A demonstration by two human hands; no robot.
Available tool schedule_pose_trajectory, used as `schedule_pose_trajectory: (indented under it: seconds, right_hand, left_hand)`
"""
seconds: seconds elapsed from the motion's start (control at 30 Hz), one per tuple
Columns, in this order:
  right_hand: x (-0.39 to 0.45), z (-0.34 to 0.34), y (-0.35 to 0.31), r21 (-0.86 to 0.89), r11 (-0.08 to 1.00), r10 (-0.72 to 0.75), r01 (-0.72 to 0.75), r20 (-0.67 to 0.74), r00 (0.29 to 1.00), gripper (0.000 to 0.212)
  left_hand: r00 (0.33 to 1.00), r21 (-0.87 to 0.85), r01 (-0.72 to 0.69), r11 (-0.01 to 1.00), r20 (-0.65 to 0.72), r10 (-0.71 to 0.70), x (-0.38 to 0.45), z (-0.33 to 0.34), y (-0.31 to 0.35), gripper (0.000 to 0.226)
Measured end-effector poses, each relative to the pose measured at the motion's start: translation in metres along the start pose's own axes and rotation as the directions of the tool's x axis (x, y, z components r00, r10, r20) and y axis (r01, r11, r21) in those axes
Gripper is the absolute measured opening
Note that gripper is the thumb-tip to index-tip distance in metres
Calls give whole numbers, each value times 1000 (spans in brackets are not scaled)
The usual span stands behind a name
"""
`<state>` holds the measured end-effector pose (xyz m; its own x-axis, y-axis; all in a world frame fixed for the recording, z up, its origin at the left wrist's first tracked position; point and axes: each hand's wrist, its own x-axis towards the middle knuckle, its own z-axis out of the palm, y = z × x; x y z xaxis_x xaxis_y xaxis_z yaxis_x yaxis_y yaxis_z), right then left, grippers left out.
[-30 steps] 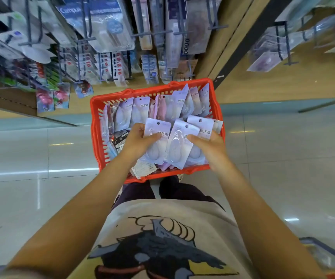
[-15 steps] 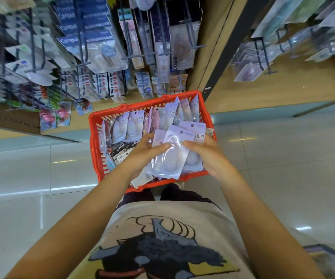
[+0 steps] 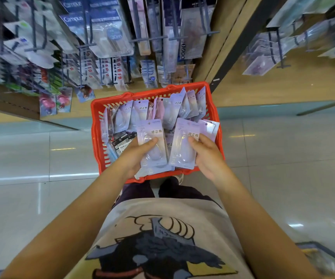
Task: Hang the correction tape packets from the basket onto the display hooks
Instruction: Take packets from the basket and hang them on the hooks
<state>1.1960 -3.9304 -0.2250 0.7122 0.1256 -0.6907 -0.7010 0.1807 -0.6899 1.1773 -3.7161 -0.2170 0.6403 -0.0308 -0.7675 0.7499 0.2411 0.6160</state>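
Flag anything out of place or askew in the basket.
Among the lilac packets leaning in the red basket, a few dark packets lie flat at the left, unlike the rest. The left hand and right hand each hold a packet; nothing looks damaged.

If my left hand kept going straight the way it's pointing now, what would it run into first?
Probably the packets standing in the red basket, just past the packet your left hand grips; depth is hard to judge.

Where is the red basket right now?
In the head view the red basket sits centre frame on the floor below the display hooks, directly under both hands, the left hand and right hand each holding correction tape packets above it.
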Motion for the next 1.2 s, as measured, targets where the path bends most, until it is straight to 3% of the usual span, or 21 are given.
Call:
schedule_pose_trajectory:
  seconds: [0.17, 0.27, 0.37, 0.47, 0.6, 0.73, 0.83, 0.9, 0.97, 1.07, 1.2]
  right_hand:
    - [-12, 29, 4, -129, 991, -38, 45, 59, 998, 28]
    - [-14, 28, 7, -285, 956, -60, 62, 16, 998, 25]
    - [-16, 8, 8, -289, 955, -88, 62, -77, 993, 22]
    - [-9, -29, 22, -389, 917, -204, 87, -270, 941, 38]
    - [10, -70, 50, -528, 847, -257, 61, -307, 916, 61]
    - [14, -73, 41, -540, 842, -230, 9, -342, 911, 44]
    - [15, -74, 41, -651, 758, -209, -37, -296, 932, 8]
    - [15, -75, 41, -707, 707, -235, -11, -250, 939, 14]
    - [8, -75, 33, -618, 784, -236, 66, -198, 951, 13]
    - [-9, -76, 8, -348, 925, -205, 154, -116, 972, 11]
    - [-25, -70, -34, -158, 971, -190, 177, -72, 979, 7]
  left_hand:
    - [982, -50, -44, 998, 180, 52, -14, 18, 0, 39]
    - [981, 58, -102, 993, 171, 91, -11, 27, -3, 30]
    - [990, 107, -87, 990, 122, 74, -2, 27, -9, 31]
    - [994, 108, -49, 993, 104, 37, 7, 24, -16, 36]
    - [993, 148, 8, 989, 113, -25, 11, 22, -21, 32]
    - [994, 200, 26, 979, 100, -46, 12, 24, -22, 30]
    - [995, 237, 5, 971, 99, -29, 15, 25, -21, 31]
    - [995, 259, 0, 966, 93, -25, 18, 26, -18, 36]
    - [996, 282, -17, 959, 93, -9, 20, 27, -15, 41]
    - [995, 296, -55, 954, 94, 28, 20, 28, -7, 49]
    - [992, 300, -112, 947, 88, 89, 17, 26, 4, 63]
